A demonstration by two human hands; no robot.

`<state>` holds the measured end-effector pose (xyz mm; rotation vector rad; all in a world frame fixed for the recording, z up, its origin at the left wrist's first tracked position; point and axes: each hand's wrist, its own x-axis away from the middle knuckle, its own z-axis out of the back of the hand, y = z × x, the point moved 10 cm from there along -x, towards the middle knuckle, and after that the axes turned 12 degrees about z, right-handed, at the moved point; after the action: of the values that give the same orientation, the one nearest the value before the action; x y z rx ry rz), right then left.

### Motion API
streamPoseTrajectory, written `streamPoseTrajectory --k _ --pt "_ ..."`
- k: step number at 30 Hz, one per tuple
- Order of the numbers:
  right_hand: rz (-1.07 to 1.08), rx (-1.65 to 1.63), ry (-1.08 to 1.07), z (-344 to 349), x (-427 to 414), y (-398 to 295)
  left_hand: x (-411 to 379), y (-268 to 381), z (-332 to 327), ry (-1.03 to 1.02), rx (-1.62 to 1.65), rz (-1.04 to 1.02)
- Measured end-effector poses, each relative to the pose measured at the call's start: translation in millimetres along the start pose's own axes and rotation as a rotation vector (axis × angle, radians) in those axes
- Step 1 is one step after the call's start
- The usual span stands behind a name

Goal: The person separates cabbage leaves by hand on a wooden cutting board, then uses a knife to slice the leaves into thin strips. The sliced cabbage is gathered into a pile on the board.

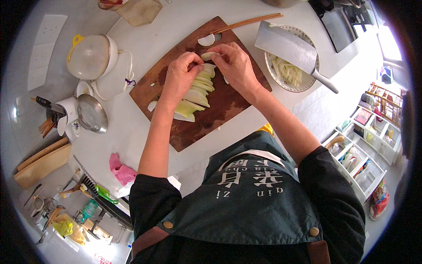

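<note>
A row of overlapping pale green vegetable slices lies across the brown wooden cutting board. At the far end of the row is my left hand, its thumb and forefinger close together by the last slices. Whether it pinches one of them is hidden. My right hand holds a thin vegetable slice between thumb and fingers, just beyond the row. A white half-round piece lies near the board's far corner. Another small piece rests beside my left forearm.
A cleaver lies across a patterned bowl of cut vegetable strips on the right. Wooden chopsticks rest on the board's far edge. To the left stand a lidded electric pot, its cord, and a metal lid.
</note>
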<state>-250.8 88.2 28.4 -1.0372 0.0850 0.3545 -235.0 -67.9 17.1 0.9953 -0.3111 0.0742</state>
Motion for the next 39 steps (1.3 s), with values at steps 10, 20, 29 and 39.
streamPoseTrajectory --k 10,20,29,39 --pt "-0.188 -0.108 -0.090 -7.1 16.3 20.4 -1.1 9.5 -4.0 -0.007 0.026 0.068" --pt "0.187 0.210 -0.149 21.5 -8.6 4.7 -2.8 12.6 -7.3 0.043 -0.186 -0.003" --pt "0.283 0.511 -0.582 -20.6 -25.1 6.9 -4.9 10.0 -7.8 0.042 -0.141 -0.034" --pt "-0.096 0.041 -0.407 20.2 -8.1 11.7 -2.8 8.7 -4.9 0.061 -0.138 -0.044"
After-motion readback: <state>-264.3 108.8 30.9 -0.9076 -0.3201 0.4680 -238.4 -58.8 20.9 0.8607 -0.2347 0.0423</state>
